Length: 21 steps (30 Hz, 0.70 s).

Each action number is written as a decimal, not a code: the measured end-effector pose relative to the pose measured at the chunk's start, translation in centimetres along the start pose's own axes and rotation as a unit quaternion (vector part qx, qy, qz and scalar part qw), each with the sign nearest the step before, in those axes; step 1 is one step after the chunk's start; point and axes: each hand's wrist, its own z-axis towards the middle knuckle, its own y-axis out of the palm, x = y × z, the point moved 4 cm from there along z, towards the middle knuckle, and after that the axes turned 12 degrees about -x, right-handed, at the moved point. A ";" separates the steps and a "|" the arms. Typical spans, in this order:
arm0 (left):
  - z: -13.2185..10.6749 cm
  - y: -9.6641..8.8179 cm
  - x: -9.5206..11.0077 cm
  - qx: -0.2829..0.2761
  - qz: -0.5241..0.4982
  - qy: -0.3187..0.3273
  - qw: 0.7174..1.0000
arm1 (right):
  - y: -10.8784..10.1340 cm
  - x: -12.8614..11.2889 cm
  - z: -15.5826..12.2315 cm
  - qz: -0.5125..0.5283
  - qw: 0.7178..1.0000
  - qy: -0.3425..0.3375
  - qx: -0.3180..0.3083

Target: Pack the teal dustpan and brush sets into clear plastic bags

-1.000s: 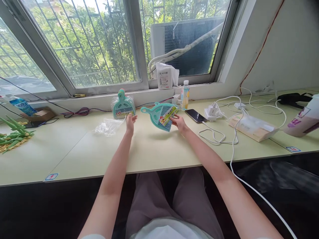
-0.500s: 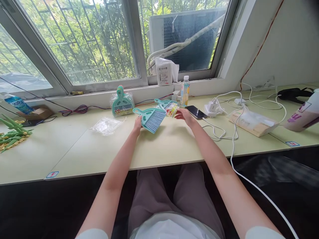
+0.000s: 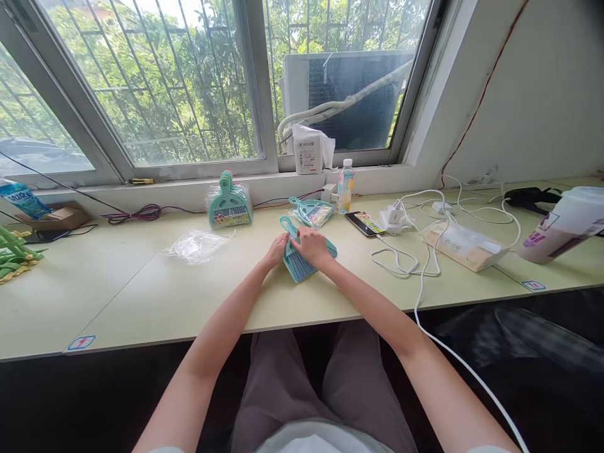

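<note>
A mint-green hand brush and dustpan set (image 3: 299, 268) is tilted just above or on the table, its blue-grey bristles towards me. My left hand (image 3: 277, 250) is closed on its left edge beside the looped handle. From the right, my right hand (image 3: 310, 245) curls over its middle, fingers bent around it and hiding part of the top. Behind lies a second mint-green set (image 3: 309, 211) in clear wrapping with a printed label. A colourful printed card (image 3: 368, 223) rests across the black phone (image 3: 357, 225).
Several wrapped sets (image 3: 229, 204) stand stacked by the window sill. Crumpled clear plastic (image 3: 195, 246) lies to the left. A drink bottle (image 3: 345, 186), a charger (image 3: 395, 217), white cables, a tissue pack (image 3: 465, 245) and a tilted cup (image 3: 564, 223) are to the right.
My right hand has let go of the printed card, now on the phone, and moved left onto the brush and dustpan set. The set has turned and come lower, nearer me.
</note>
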 end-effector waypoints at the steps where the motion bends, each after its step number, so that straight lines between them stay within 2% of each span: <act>1: 0.0 0.1 0.1 0.000 0.014 0.010 1.000 | -0.1 -0.4 -0.2 -0.018 1.000 0.014 -0.001; 4: -0.2 0.1 0.5 0.005 0.053 0.034 0.998 | -0.5 0.0 -0.5 -0.040 0.998 0.045 0.008; 7: -0.3 0.0 1.0 0.013 0.069 0.043 0.997 | -0.5 1.2 -0.3 -0.014 0.999 0.026 0.023; 9: -0.2 0.1 1.2 -0.004 0.053 0.042 0.998 | -0.5 2.0 0.0 0.027 0.999 0.017 0.041; 13: 0.2 0.8 1.6 -0.052 -0.008 0.041 0.998 | -0.3 3.5 0.6 0.122 0.986 0.069 0.096; 17: 0.7 1.3 1.4 -0.106 0.015 0.032 0.994 | -0.5 4.5 0.9 0.230 0.963 0.070 0.122; 19: 0.9 0.4 0.6 -0.101 0.055 -0.005 0.993 | -1.5 5.7 1.1 0.278 0.950 0.052 0.133; 21: 0.9 -1.7 -0.6 -0.067 0.104 -0.064 0.990 | -2.8 7.7 1.2 0.307 0.941 0.031 0.136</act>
